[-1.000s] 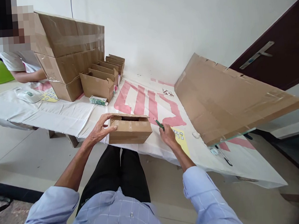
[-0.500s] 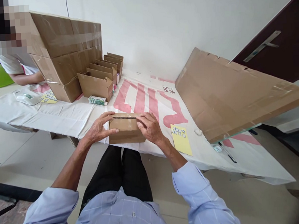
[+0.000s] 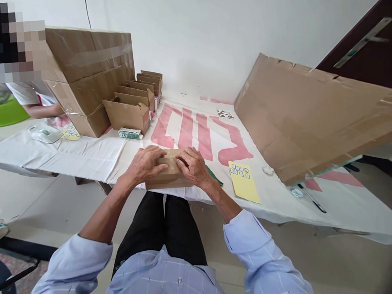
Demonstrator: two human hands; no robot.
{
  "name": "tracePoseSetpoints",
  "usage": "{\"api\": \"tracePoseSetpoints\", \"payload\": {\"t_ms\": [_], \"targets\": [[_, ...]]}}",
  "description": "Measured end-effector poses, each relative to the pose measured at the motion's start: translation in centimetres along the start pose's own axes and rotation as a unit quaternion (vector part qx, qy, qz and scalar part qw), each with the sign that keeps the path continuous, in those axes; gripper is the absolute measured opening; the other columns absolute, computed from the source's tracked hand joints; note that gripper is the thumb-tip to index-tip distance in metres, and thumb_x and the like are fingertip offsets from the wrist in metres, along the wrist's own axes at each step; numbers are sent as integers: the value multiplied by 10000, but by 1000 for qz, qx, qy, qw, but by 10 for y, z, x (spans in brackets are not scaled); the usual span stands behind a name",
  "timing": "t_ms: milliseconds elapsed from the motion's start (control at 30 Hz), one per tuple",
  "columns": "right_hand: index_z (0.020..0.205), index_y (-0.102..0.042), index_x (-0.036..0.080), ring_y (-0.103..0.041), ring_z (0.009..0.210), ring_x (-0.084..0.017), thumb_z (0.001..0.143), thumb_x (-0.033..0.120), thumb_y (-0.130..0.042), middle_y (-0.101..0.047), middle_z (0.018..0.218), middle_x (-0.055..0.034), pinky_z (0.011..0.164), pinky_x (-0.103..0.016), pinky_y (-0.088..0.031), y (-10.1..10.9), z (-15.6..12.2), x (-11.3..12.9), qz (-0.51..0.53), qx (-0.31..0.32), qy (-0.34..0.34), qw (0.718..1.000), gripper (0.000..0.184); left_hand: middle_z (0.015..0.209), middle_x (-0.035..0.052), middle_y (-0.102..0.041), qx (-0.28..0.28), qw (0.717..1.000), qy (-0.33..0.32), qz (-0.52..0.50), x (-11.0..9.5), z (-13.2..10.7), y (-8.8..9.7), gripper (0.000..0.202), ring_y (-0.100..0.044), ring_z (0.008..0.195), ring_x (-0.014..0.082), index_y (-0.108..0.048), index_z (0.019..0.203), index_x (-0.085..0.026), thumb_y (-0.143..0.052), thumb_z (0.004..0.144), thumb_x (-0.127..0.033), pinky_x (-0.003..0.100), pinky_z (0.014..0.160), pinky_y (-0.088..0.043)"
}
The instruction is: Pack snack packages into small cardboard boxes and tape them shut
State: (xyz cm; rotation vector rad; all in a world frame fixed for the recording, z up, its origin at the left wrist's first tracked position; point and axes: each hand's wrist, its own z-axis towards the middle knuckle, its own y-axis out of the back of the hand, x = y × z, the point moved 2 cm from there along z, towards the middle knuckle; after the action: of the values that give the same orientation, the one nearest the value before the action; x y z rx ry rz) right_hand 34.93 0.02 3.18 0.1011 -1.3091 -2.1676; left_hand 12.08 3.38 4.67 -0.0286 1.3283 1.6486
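At the near edge of the table, a small cardboard box (image 3: 168, 180) sits in front of me between both hands, its top flap lying flat. My left hand (image 3: 148, 163) grips its left side, fingers over the top and thumb along the front edge. On the right end, my right hand (image 3: 194, 167) presses with curled fingers on the top and the thumb at the front. A dark green flat item (image 3: 214, 175) peeks out beside my right wrist, mostly hidden. Right of it lies a yellow card (image 3: 244, 184) with small drawn shapes.
Several open cardboard boxes (image 3: 126, 116) stand in a row at the back left, by a green-and-white carton (image 3: 130, 133) and tall stacked boxes (image 3: 90, 78). A co-worker's forearm (image 3: 44, 111) rests behind these. A large cardboard panel (image 3: 314, 116) and a pen-like tool (image 3: 312, 198) are right.
The dark gap along the box's top flap is no longer visible. My left hand has moved further over the top. The green item now shows by my right wrist, and the view has shifted slightly.
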Motion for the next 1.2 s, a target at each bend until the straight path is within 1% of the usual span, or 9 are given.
{"api": "tracePoseSetpoints", "payload": {"t_ms": [67, 167, 433, 567, 700, 833, 967, 1100, 1200], "targets": [[1060, -763, 227, -598, 1071, -298, 1116, 260, -542, -703, 1044, -108, 995, -432, -469, -1, 1, 0, 1, -3, 2, 1000, 230, 1118, 80, -801, 13, 1000, 9, -8, -4, 7, -5, 228, -740, 1097, 332, -801, 1080, -258, -741, 886, -361, 479, 1030, -566], [1045, -757, 221, -608, 1067, -298, 1115, 259, -548, -712, 1047, -112, 995, -428, -470, -3, 2, -1, 2, -3, 5, 1000, 224, 1071, 73, -807, 25, 1000, 15, -8, -7, 15, -10, 222, -745, 1004, 307, -823, 1046, -252, -708, 887, -357, 452, 981, -570], [1023, -757, 225, -611, 1036, -292, 1120, 263, -558, -719, 1043, -108, 979, -428, -464, -5, 4, 1, 7, -6, -6, 1000, 225, 990, 62, -833, 30, 999, 26, 34, -11, 30, -15, 175, -754, 991, 321, -863, 894, -279, -691, 874, -310, 448, 933, -577], [1030, -759, 211, -614, 1049, -287, 1126, 243, -538, -718, 1062, -112, 985, -429, -466, -3, 4, 3, 15, 3, -9, 1000, 243, 954, 67, -844, 27, 998, 42, 49, -12, 33, -16, 173, -752, 897, 305, -880, 869, -267, -711, 861, -303, 422, 844, -570], [1028, -757, 216, -614, 1060, -290, 1107, 216, -566, -723, 1069, -106, 995, -435, -463, -5, 5, 3, 17, 1, -12, 1000, 207, 924, 59, -841, 13, 998, 31, 49, -15, 31, -16, 175, -745, 836, 263, -865, 842, -251, -700, 893, -277, 376, 763, -533], [1020, -752, 214, -616, 1051, -285, 1098, 205, -592, -723, 1047, -100, 986, -427, -457, -8, 5, 1, 22, -4, -12, 1000, 178, 917, 64, -822, 8, 995, -8, 100, -17, 29, -18, 199, -741, 848, 245, -823, 814, -227, -663, 929, -204, 363, 759, -503], [1007, -745, 224, -612, 1036, -280, 1107, 216, -593, -721, 1039, -92, 972, -421, -452, -9, 5, 0, 21, -9, -9, 1000, 183, 906, 79, -773, 18, 984, -54, 171, -18, 26, -23, 223, -727, 882, 258, -761, 828, -214, -603, 981, -176, 387, 809, -501], [995, -744, 218, -613, 1040, -283, 1107, 215, -599, -722, 1046, -97, 976, -423, -454, -9, 4, 0, 15, -16, -8, 1000, 183, 989, 98, -743, 23, 978, -44, 204, -15, 24, -29, 189, -708, 907, 271, -702, 910, -213, -554, 1026, -188, 406, 822, -499], [996, -745, 222, -608, 1037, -281, 1110, 222, -594, -718, 1042, -93, 972, -423, -454, -10, 4, 0, 15, -20, -4, 1000, 189, 1007, 103, -718, 18, 982, -47, 184, -15, 22, -31, 169, -688, 906, 275, -645, 902, -220, -537, 1028, -191, 415, 812, -500]]}}
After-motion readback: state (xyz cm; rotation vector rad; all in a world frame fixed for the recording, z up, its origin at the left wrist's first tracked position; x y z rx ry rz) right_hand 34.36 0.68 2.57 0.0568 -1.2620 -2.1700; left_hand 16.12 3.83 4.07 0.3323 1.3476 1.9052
